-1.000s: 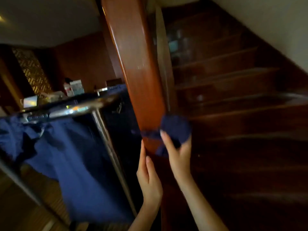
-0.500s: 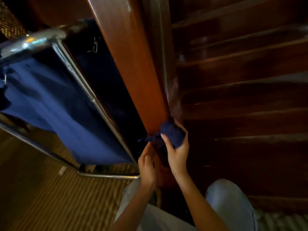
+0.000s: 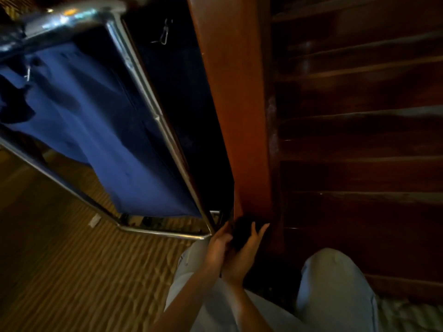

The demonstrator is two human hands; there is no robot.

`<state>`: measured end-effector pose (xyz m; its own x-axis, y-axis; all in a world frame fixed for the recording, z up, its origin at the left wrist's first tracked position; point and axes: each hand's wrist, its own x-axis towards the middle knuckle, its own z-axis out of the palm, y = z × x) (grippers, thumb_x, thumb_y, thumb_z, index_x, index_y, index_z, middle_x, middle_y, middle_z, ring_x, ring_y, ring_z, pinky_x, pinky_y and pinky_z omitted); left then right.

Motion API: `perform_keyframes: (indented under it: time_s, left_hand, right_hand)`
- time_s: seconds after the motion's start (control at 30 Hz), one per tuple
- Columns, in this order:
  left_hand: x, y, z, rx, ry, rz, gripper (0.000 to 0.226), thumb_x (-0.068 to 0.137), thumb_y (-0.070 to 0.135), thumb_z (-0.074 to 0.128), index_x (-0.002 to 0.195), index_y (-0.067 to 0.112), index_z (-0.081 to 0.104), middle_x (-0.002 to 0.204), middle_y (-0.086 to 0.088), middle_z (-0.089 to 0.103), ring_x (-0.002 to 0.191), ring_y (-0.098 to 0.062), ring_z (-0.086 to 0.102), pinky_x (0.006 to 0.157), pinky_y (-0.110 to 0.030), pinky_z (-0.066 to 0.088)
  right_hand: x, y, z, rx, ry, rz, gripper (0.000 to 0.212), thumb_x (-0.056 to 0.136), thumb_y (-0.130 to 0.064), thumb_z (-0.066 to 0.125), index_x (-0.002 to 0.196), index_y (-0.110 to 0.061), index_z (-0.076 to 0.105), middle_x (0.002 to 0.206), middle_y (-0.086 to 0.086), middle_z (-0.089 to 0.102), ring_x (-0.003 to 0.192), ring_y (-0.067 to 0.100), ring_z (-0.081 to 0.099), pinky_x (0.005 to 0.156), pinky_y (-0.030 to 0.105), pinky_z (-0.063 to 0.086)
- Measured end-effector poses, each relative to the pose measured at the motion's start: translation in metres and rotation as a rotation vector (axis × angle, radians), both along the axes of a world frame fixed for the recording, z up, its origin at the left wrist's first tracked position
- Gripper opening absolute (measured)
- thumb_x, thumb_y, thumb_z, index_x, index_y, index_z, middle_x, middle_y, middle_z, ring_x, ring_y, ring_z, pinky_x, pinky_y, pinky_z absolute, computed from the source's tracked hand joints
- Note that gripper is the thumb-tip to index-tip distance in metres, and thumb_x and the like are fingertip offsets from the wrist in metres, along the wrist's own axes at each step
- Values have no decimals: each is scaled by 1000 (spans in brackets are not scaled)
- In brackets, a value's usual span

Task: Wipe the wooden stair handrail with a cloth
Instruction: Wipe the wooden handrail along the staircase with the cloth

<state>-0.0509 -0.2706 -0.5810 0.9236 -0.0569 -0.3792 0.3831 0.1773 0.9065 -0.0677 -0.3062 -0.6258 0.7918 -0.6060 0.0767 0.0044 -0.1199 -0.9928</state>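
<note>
The reddish-brown wooden handrail point(image 3: 236, 111) runs from the top of the view down to its lower end near my hands. A dark blue cloth point(image 3: 243, 232), deep in shadow, sits bunched at that lower end. My right hand point(image 3: 242, 257) holds the cloth against the wood, fingers curled round it. My left hand point(image 3: 217, 248) lies close beside it on the left, fingers against the rail's lower end and the cloth's edge; whether it grips anything I cannot tell.
A chrome-framed cart point(image 3: 153, 109) with a blue fabric bag point(image 3: 96, 130) stands just left of the rail. Dark wooden stairs point(image 3: 359, 140) rise on the right. Patterned carpet point(image 3: 60, 259) covers the floor; my knees in light trousers point(image 3: 335, 291) are below.
Both hands and the cloth have slid down the handrail to its lower end. The view has tilted further down, and the cloth now lies in shadow.
</note>
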Motion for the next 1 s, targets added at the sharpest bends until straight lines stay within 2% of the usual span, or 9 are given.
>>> perform_keyframes:
  time_s: [0.07,0.2,0.33,0.43,0.57,0.7,0.83,0.9,1.0]
  left_hand:
    - [0,14,-5,-56,55,57,46,94,-6,33,135,6,52,122,-15,65,116,-28,59,102,-38,45]
    - [-3,28,-13,-78,89,117,39,97,2,38,133,6,54,115,-12,67,109,-25,61,86,-32,49]
    - [-5,37,-14,-87,69,170,30,98,6,43,122,6,61,108,-13,69,110,-30,61,88,-34,49]
    - [-1,45,-3,-138,28,254,31,98,1,44,127,0,55,111,-19,64,102,-30,60,87,-32,48]
    - [18,51,27,-7,-205,269,28,91,-2,55,117,7,63,98,-3,74,94,-14,68,77,-19,53]
    - [53,49,65,180,-411,253,35,88,-7,61,123,-3,58,117,-15,66,108,-19,63,96,-28,49]
    - [67,53,100,197,-371,258,18,90,1,64,107,7,66,104,-11,70,96,-17,65,88,-32,51]
    - [61,58,115,223,-324,307,13,88,5,68,101,7,67,97,-8,71,90,-16,66,83,-32,52]
    - [49,62,145,233,-272,335,17,86,2,70,85,18,63,80,5,66,75,-1,60,72,-19,46]
  right_hand:
    - [-4,9,-9,-35,5,72,61,93,4,56,147,-16,35,161,2,11,148,16,18,116,13,14]
    - [-7,14,-15,-197,90,127,64,88,6,60,145,-13,41,159,2,15,148,26,21,118,30,21]
    - [-13,17,0,-182,218,224,63,89,-3,62,146,-18,42,157,4,33,139,22,41,110,29,34]
    - [-3,9,20,37,298,347,51,91,-14,65,140,-20,50,132,7,62,120,24,60,103,36,46]
    - [42,-7,67,403,230,450,29,87,-3,69,115,-7,63,113,22,68,100,31,67,90,40,52]
    - [82,-12,113,669,220,520,37,88,-23,65,118,-2,65,111,22,70,103,36,67,95,48,52]
    - [102,-18,169,730,297,703,36,91,-47,51,100,-16,66,82,-2,76,74,11,73,58,24,57]
    - [104,-17,186,644,345,707,35,93,-49,46,98,-19,62,76,-8,75,70,7,72,61,26,56]
    - [90,-11,219,749,444,681,51,85,-56,49,102,-12,69,93,9,75,83,23,73,74,36,52]
